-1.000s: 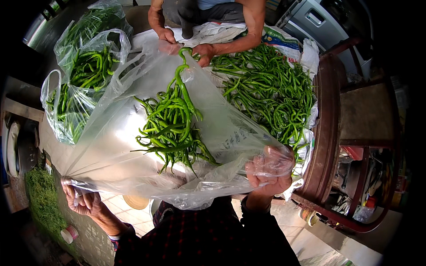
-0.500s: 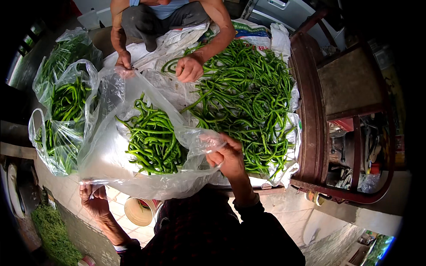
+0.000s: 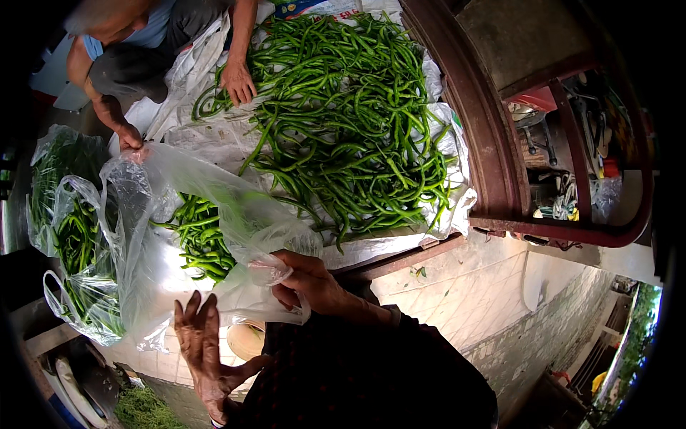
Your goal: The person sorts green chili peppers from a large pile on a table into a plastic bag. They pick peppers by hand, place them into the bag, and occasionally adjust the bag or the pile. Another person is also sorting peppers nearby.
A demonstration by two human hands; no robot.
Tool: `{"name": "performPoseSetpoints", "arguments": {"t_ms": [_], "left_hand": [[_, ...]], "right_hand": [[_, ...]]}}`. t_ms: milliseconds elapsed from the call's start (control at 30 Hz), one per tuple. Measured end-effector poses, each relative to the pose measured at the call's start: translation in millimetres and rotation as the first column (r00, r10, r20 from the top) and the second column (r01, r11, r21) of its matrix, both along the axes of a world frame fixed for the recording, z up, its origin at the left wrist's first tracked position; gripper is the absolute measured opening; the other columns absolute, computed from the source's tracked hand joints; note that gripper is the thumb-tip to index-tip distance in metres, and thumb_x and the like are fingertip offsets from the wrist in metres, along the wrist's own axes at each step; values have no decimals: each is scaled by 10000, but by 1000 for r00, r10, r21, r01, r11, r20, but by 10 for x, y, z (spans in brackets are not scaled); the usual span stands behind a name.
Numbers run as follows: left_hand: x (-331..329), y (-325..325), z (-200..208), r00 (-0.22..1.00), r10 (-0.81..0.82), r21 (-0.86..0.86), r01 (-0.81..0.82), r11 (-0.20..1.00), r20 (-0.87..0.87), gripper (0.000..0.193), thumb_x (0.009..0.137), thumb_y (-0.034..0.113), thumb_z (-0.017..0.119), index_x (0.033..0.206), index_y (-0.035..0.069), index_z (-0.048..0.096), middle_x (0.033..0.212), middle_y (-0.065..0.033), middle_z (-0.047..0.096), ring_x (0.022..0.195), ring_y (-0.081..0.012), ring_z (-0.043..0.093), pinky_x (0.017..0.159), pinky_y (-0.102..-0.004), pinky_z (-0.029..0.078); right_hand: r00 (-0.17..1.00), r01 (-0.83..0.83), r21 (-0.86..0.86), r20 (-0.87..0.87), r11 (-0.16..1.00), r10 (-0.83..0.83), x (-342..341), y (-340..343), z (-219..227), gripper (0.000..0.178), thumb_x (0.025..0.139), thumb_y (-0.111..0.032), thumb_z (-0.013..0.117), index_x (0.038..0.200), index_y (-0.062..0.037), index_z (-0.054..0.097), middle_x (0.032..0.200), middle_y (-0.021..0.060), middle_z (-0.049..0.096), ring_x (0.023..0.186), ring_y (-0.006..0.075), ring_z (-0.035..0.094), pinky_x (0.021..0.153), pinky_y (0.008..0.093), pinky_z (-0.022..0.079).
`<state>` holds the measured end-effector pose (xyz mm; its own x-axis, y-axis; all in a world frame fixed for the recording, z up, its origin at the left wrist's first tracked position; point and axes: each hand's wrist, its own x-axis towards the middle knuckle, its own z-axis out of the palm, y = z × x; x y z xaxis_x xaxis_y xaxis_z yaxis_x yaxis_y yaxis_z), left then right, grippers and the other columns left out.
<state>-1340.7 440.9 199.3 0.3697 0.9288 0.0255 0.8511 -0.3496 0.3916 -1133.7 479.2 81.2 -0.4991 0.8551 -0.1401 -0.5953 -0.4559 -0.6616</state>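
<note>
A clear plastic bag spreads in front of me with green chili peppers in it. My right hand grips the bag's near right edge, fingers closed on the film. Close to the bag's near edge, my left hand is raised with its fingers spread and holds nothing. A co-worker's hand pinches the bag's far left edge. Their other hand reaches down to the far left side of a wide heap of long green chili peppers on white sacking.
Filled clear bags of chili peppers stand at the left. A dark red wooden frame bounds the heap on the right. Below the bag, a pale bucket sits on the tiled floor. The co-worker squats at the far left.
My left hand has let go of the bag edge and opened. My right hand still holds the film. The co-worker's free hand has gone down to the peppers. The whole view has turned.
</note>
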Motion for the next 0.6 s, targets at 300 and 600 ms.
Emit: {"name": "performPoseSetpoints", "arguments": {"t_ms": [300, 600], "left_hand": [[629, -10, -603, 988, -108, -236, 131, 963, 109, 461, 702, -45, 593, 1163, -17, 592, 695, -101, 575, 614, -292, 563, 574, -400, 451], [863, -71, -668, 982, -5, -269, 57, 962, 189, 287, 692, -63, 577, 963, -2, 647, 770, -128, 639, 629, -317, 576, 588, -408, 459]], "right_hand": [[975, -33, 161, 223, 986, -4, 899, 22, -178, 403, 948, -151, 584, 1326, -30, 511, 1010, 74, 630, 931, 156, 591, 853, 315, 470], [-419, -255, 250, 842, 934, -340, 2709, 475, -1842, 1097, 592, -287, 859, 1459, 4, 251, 1503, 206, 259, 1366, 391, 261, 1080, 527, 264]]}}
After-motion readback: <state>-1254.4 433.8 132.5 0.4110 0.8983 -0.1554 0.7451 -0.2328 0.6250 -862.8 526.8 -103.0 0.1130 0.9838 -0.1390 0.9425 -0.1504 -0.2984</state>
